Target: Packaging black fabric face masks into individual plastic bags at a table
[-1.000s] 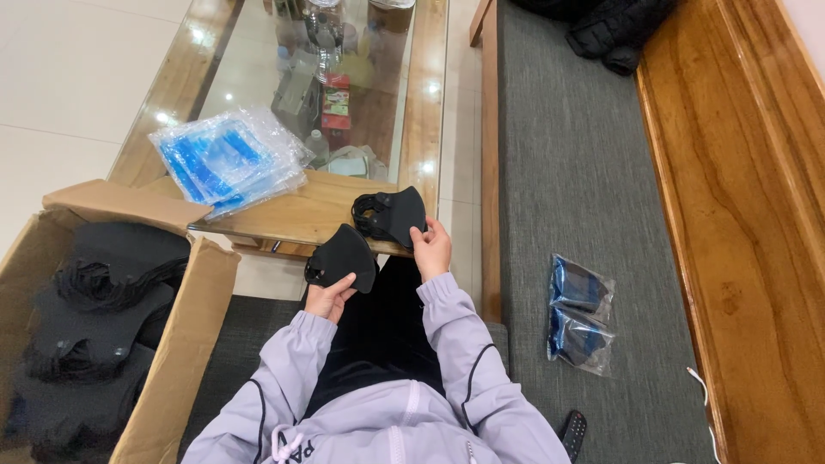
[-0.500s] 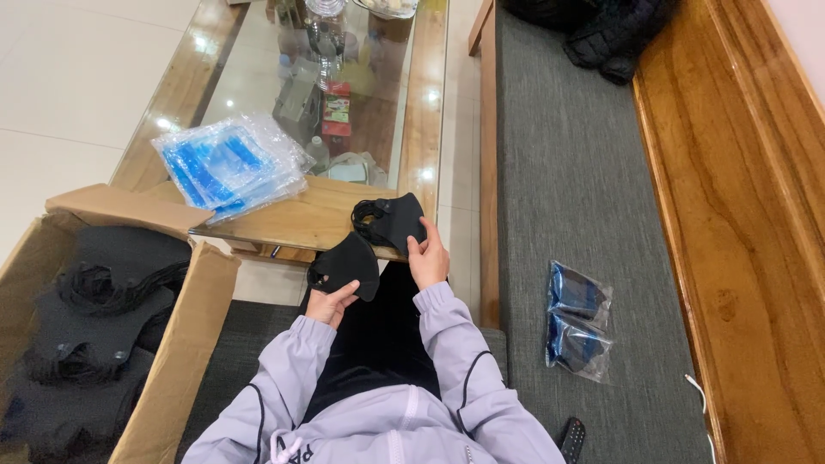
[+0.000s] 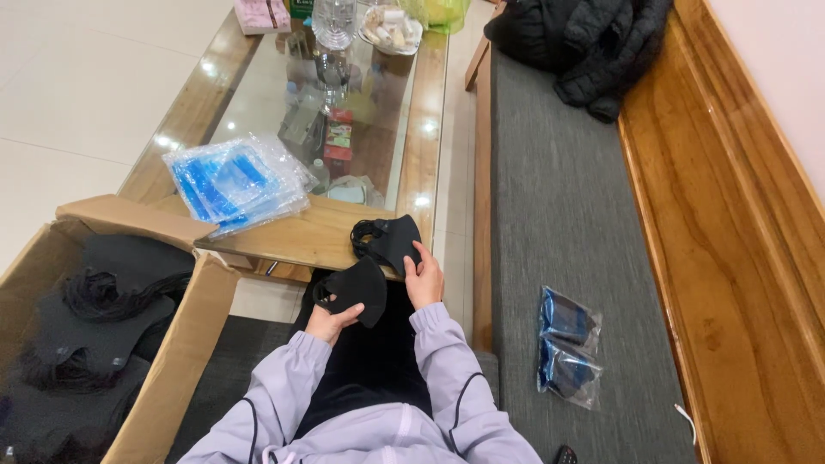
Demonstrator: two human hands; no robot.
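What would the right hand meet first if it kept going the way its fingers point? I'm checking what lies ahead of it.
The right hand already touches a black mask on the wooden table edge; beyond that, probably the glass tabletop, though depth is unclear.

Left hand [image 3: 329,320] low, fingers closed in grip; right hand [image 3: 424,277] higher (fingers pinching), forearms converging.

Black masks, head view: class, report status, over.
Left hand holds one black mask. Right hand grips second black mask at table edge. Nothing in the way.
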